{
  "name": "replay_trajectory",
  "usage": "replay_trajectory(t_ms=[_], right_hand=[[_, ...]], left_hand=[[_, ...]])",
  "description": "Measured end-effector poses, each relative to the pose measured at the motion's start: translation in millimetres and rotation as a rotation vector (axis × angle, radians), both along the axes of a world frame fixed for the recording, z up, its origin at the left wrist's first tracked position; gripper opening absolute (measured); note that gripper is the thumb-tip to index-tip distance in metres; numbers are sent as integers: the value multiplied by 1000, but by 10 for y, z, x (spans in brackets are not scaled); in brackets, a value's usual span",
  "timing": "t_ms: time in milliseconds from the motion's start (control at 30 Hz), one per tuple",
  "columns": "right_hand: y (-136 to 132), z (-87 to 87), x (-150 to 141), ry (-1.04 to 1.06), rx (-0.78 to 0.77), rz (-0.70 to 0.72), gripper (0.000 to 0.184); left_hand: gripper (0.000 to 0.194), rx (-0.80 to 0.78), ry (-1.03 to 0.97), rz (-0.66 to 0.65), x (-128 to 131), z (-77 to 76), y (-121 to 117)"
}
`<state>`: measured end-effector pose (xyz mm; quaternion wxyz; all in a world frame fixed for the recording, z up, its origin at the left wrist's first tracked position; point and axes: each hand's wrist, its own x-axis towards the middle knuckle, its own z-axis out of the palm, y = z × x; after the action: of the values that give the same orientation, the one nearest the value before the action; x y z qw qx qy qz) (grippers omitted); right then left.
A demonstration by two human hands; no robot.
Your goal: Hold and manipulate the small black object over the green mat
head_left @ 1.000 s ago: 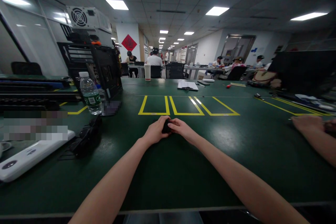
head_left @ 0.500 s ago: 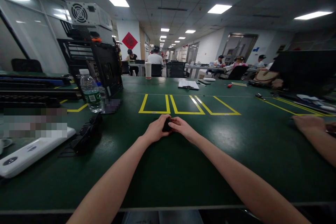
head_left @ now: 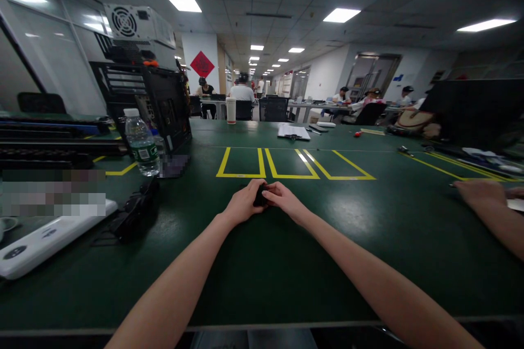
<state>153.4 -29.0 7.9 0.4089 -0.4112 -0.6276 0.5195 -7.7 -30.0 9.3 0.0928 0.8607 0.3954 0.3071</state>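
Holding small black thing (head_left: 259, 196) between both your hands. Your left hand (head_left: 242, 203) curled around it, fingers over top, thumb low. Your right hand (head_left: 287, 203) bent in, fingertips on its right side. Both grips nearly closed, just room for thing. Thing at table (head_left: 262, 278), nearer you than yellow tape (head_left: 292, 176). Fingers hide most; cannot tell if it touches table.

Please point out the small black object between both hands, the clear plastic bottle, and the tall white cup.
Small black object (head_left: 258, 196): head view, its uncovered middle.
Clear plastic bottle (head_left: 143, 148): head view, its green label.
Tall white cup (head_left: 231, 110): head view, its side wall.
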Motion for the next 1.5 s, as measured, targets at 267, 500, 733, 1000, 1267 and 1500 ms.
replay_trajectory(t_ms=[267, 500, 733, 1000, 1267, 1500], right_hand=[[-2, 34, 40, -4, 36, 20, 35], [-17, 7, 10, 15, 10, 20, 29], [32, 7, 35, 21, -2, 21, 30], [-49, 44, 7, 52, 26, 18, 30], [7, 35, 34, 13, -14, 3, 31], [-63, 95, 34, 28, 9, 27, 35]], left_hand=[[55, 5, 6, -4, 7, 1, 7], [56, 7, 6, 7, 11, -1, 2], [59, 3, 2, 12, 18, -17, 26], [58, 1, 0, 11, 19, -23, 34], [59, -1, 1, 13, 13, -22, 35], [57, -7, 4, 12, 15, -22, 32]])
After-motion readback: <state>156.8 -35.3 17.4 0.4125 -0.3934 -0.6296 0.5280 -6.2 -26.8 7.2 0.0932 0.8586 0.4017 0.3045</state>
